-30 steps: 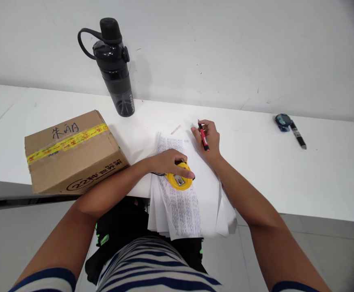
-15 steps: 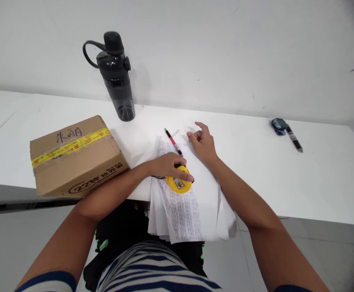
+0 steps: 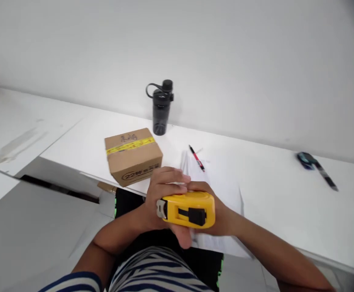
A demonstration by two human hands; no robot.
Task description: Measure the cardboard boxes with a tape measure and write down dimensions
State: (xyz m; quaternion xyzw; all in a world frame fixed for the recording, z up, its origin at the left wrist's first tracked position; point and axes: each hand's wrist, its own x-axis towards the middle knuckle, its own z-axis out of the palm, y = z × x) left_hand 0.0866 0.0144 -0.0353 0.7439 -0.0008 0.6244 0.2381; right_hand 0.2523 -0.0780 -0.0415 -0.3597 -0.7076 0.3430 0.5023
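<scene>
A yellow tape measure (image 3: 184, 201) is raised in front of my body, its black slide button and metal end hook facing me. My left hand (image 3: 161, 188) wraps round the hook end, with fingers over the top and a thumb showing below. From the other side my right hand (image 3: 221, 213) grips the case; most of its fingers are hidden behind it. Beneath and beyond my hands lie sheets of paper (image 3: 225, 190) at the table edge. A red and black pen (image 3: 197, 157) rests at the top of the sheets.
A taped cardboard box (image 3: 134, 160) sits on the white table (image 3: 274, 182) to the left. Behind it a black water bottle (image 3: 161, 109) stands near the wall. Far right lie a small dark blue object (image 3: 305, 160) and a black marker-like pen (image 3: 326, 176).
The tape measure has been lifted off the papers and turned edge-on towards me. My right hand has come over and closed on it too. The view has swung left.
</scene>
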